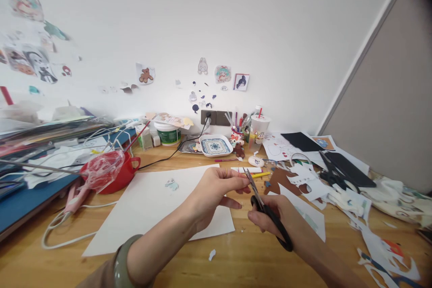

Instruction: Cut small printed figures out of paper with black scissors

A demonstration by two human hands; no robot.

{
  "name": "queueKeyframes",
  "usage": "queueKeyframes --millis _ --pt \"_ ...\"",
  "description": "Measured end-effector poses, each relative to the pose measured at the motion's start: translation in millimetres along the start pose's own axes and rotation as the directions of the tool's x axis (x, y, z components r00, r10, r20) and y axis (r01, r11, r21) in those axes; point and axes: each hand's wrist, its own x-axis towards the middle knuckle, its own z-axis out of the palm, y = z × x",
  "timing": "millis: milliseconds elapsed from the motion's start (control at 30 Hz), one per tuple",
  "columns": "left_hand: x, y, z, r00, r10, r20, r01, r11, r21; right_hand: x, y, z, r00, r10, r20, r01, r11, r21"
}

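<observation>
Here, from the left, a red mug (125, 174) stands beside a large white sheet (145, 216), on which a small pale-blue cut-out (172, 184) lies. The left forearm (164, 240), ringed by a green bangle (122, 263), slants up and rightward over the sheet; the left hand (214, 193) brings thumb and index finger together near the tips of the scissors (269, 214), though I cannot tell whether they pinch anything. The blades point up-left, narrowly parted. The right hand (288, 215), angled in from lower right, wraps round the black handles, near brown paper (281, 181).
</observation>
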Motion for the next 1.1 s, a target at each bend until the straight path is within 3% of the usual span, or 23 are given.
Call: queueKeyframes --millis 467,700,1100 --pt "1.6 1.9 -0.9 1.0 0.002 0.011 -0.003 0.999 0.035 0.7 2.3 -0.3 1.0 0.012 -0.017 -0.012 1.0 -0.015" --pt "-0.9 9.6 -0.7 0.997 0.047 -0.063 -0.037 0.989 0.142 0.2 3.2 1.4 0.999 0.05 -0.002 -0.05 0.999 -0.011" --pt "-1.3 9.6 -1.4 0.993 0.054 -0.104 -0.039 0.989 0.142 -0.6 -0.9 1.1 0.998 0.065 0.018 -0.065 0.998 0.021"
